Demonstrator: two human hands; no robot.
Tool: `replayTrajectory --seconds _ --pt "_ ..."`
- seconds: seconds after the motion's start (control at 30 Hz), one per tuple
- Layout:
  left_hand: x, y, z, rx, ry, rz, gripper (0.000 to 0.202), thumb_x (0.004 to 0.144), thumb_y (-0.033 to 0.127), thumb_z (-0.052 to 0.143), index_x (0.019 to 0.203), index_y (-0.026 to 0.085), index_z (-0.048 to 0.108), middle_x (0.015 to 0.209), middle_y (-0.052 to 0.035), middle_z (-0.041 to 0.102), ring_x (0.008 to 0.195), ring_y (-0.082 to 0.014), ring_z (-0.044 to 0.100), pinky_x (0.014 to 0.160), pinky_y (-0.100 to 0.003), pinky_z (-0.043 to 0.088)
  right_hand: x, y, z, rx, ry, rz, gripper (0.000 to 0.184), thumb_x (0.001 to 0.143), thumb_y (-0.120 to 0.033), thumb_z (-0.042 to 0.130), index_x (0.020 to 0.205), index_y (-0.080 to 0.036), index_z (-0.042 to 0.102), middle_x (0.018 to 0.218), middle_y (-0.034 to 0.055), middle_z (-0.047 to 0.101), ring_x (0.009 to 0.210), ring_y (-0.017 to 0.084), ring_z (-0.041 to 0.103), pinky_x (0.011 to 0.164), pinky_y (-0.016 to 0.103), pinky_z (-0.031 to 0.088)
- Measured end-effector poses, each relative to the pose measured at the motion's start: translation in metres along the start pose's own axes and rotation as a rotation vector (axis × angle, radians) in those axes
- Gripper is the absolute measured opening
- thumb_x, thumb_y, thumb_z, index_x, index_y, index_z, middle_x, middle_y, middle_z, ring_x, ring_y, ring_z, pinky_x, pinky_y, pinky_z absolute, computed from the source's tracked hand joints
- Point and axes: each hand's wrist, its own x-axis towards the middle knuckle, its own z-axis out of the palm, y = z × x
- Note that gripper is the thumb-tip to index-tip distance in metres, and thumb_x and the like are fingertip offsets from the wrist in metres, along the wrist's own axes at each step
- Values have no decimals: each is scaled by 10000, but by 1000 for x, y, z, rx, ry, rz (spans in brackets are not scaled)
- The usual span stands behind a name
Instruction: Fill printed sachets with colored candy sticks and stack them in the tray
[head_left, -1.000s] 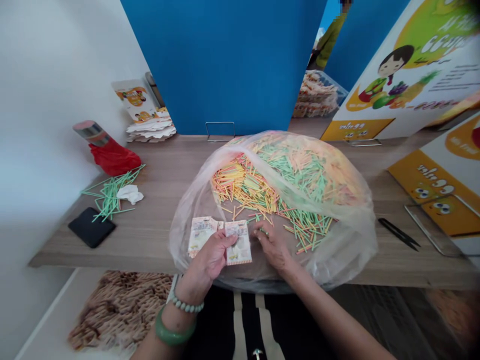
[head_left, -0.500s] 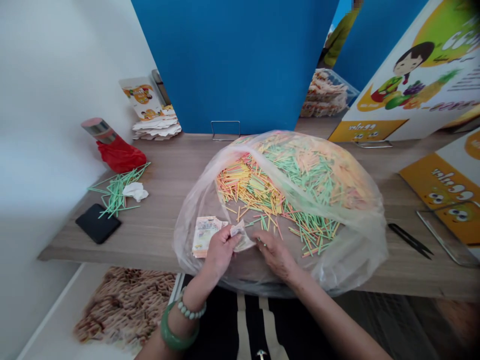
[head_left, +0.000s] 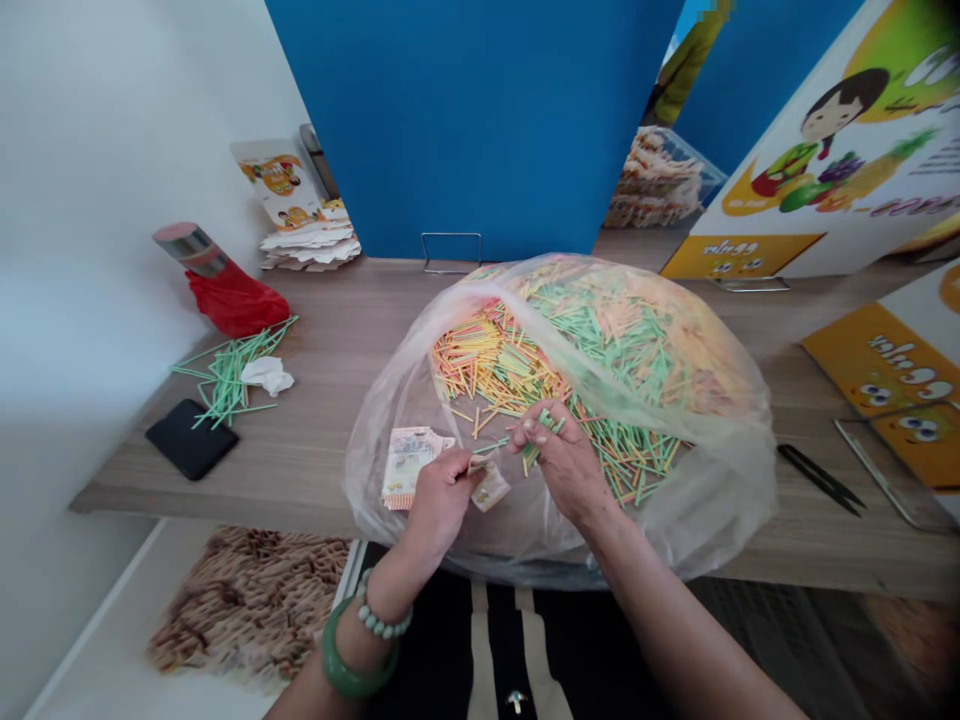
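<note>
My left hand [head_left: 444, 498] pinches a small printed paper packet [head_left: 489, 484] at its upper edge. Beside that hand lies a flat stack of printed packets [head_left: 407, 464] on the clear plastic bag. My right hand [head_left: 566, 455] is closed round a small bunch of thin green and yellow sticks [head_left: 541, 436], just right of the packet. One green stick bridges the space between the two hands. Behind them the big see-through plastic bag [head_left: 386, 390] holds heaps of loose sticks [head_left: 499, 360] in yellow, green and pink.
At the left are a black phone [head_left: 193, 440], green sticks [head_left: 229, 375], a crumpled tissue [head_left: 268, 376] and a red-wrapped cylinder [head_left: 232, 295]. Black tweezers [head_left: 821, 480] lie at the right. A blue panel [head_left: 480, 130] stands behind; printed boards [head_left: 840, 140] rise at the right.
My right hand has moved up and away from the packet, and now shows a bunch of sticks in its fingers. The packet in my left hand has tilted downward.
</note>
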Motion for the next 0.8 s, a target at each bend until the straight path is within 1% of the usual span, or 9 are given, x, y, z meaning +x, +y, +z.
replayTrajectory --seconds 0.07,0.13,0.2,0.27,0.37,0.47,0.6,0.7,0.8 --pt "-1 1 0 -13 -8 -24 195 768 293 589 604 187 597 642 22 541 662 -149 490 638 -251 347 2 -7 9 63 14 -28 134 892 -317 599 845 -229 509 681 -60 618 659 131 607 721 284 451" --pt "-2 0 2 -51 -1 -85 234 756 332 626 583 180 588 616 26 523 635 -142 470 606 -248 330 4 -15 18 111 25 -49 151 905 -329 582 844 -232 484 662 -60 622 647 141 630 703 294 477" --pt "-2 -2 5 -119 -10 -144 243 735 368 659 602 171 612 609 28 522 615 -131 455 583 -242 320 3 -21 26 119 52 -87 157 923 -340 561 854 -239 462 647 -62 628 664 156 659 722 316 504" --pt "-1 -2 9 -206 -22 -184 249 699 384 686 608 162 618 583 36 508 574 -113 430 550 -233 306 2 -24 34 81 70 -142 157 946 -353 540 876 -246 449 661 -60 644 726 168 691 780 345 523" --pt "-1 4 11 -308 -36 -256 299 646 399 716 552 172 547 478 64 427 448 -77 352 453 -218 247 -2 -20 42 -15 32 -220 152 972 -368 523 912 -248 452 720 -41 682 855 183 716 890 395 518" --pt "-2 14 7 -324 -88 -350 345 636 429 722 531 196 489 388 84 372 326 -68 305 351 -215 201 -6 -8 42 -130 -13 -249 150 975 -367 529 912 -239 481 772 -6 707 960 199 709 927 409 504" --pt "-4 20 -1 -412 -178 -417 319 617 448 755 623 181 581 396 75 433 297 -86 352 297 -216 302 -11 2 32 -245 -59 -185 134 976 -364 526 927 -240 526 925 41 743 1096 212 660 944 401 485" --pt "-4 20 -2 -483 -225 -397 318 624 440 775 649 168 613 422 66 454 324 -88 376 319 -223 361 -12 2 25 -303 -123 -122 164 961 -386 530 900 -238 564 1024 53 741 1168 220 618 1002 410 450" --pt "-3 17 0 -509 -255 -354 318 671 459 765 677 164 647 466 64 447 368 -90 385 366 -235 381 -11 1 22 -301 -193 23 203 922 -416 560 851 -229 591 1135 62 719 1176 239 610 991 411 459"
